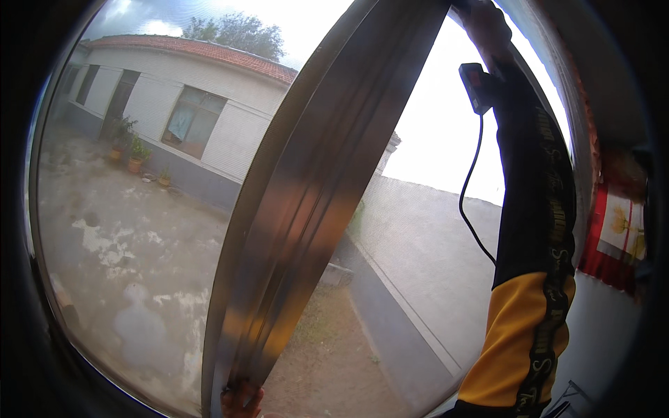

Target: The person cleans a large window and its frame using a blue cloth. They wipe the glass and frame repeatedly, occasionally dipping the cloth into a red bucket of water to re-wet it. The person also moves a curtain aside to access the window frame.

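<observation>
A long, shiny metal window stile (298,224) slants across the middle of the view, with fine mesh screen (172,230) along its left side. At its lower end my left hand (243,401) holds the metal, only the fingers showing at the picture's bottom edge. My right hand (483,28) reaches up to the stile's top end. Its fingers are dark against the bright sky and partly cut off, so their grip is unclear. A small black device (474,88) with a cable (465,193) sits at my right wrist, above the black and yellow sleeve (528,313).
Beyond the window lie a concrete yard (115,240), potted plants (137,154) and a white house (157,94) with a red tiled roof. A grey-white wall (434,240) runs at the right. Indoors, a red-edged hanging cloth (619,230) is on the far right.
</observation>
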Available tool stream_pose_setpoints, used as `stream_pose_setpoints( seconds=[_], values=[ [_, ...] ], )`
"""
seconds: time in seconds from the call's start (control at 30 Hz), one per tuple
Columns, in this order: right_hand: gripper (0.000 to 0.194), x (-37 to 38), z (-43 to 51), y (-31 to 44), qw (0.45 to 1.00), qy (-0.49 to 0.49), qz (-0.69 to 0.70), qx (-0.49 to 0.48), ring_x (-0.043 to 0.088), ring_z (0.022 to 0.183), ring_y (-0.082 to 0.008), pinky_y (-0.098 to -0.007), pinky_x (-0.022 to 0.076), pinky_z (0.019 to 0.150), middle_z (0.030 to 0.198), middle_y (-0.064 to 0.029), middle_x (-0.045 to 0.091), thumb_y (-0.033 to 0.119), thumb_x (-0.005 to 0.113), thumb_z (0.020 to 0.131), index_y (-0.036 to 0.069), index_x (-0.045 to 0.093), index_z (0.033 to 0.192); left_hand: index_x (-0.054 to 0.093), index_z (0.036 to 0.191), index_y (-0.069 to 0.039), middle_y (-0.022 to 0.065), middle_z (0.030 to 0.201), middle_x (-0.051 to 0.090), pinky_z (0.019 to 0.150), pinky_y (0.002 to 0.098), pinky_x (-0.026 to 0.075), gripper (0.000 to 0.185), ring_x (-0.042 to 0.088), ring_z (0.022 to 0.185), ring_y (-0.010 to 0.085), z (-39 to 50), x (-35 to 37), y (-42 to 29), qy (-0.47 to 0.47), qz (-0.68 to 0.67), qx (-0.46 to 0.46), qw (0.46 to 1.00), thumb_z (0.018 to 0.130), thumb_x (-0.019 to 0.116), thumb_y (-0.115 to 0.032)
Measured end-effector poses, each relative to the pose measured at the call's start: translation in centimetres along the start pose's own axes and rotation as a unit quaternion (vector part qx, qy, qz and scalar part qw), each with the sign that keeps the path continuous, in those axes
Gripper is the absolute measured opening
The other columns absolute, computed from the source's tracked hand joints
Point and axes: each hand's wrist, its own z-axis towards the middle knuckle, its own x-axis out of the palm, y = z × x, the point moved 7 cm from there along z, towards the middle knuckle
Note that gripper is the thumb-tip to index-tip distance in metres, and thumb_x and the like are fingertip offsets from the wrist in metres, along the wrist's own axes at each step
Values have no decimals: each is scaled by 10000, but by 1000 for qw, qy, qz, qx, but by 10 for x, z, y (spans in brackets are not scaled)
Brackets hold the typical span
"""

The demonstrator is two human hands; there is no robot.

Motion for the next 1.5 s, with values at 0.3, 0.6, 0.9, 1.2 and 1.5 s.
stream_pose_setpoints(
  seconds=[0.3, 0.6, 0.9, 1.2, 1.5],
  values=[
    [348, -40, -20, 13, 988, -135, 47, -52, 564, 961, -338, -461, 504, 773, 1047, -152, 574, 246, 654, 834, 89, 582, 1137, 604, 1300, -102, 211, 1410, 484, 1024, 509, 357, 510, 446, 1302, 400, -4, 8, 1, -35, -37, -19, 999, 795, 673, -80],
    [336, -6, -42, -17, 984, 26, 151, -95, 589, 1053, -355, -495, 470, 920, 1114, -193, 640, 176, 550, 838, 117, 650, 1153, 560, 1314, -50, 188, 1330, 522, 1020, 525, 387, 452, 484, 1221, 405, -13, 13, 0, -41, 19, -39, 998, 867, 630, -48],
    [343, -11, -202, -232, 995, 72, 55, 32, 556, 1119, -417, -499, 441, 975, 1122, -240, 641, 105, 594, 808, 84, 672, 1141, 403, 1452, -25, 218, 1431, 445, 1055, 509, 342, 583, 434, 1282, 406, -14, 13, -6, -37, 128, -33, 990, 910, 605, -103],
    [316, -14, -352, -438, 996, 83, -7, 18, 584, 1112, -403, -454, 481, 962, 1199, -213, 609, 163, 563, 889, 81, 619, 1189, 343, 1464, 0, 237, 1468, 388, 1111, 524, 292, 620, 360, 1342, 423, -23, 18, 8, -14, 161, -131, 978, 965, 545, -308],
    [408, -10, -440, -542, 967, 166, -125, 149, 615, 1059, -406, -470, 480, 955, 1143, -237, 640, 188, 508, 852, 104, 628, 1233, 239, 1527, -49, 197, 1537, 293, 1165, 435, 211, 695, 280, 1421, 359, -48, 28, 40, -11, 106, -249, 963, 870, 466, -23]
  ],
)
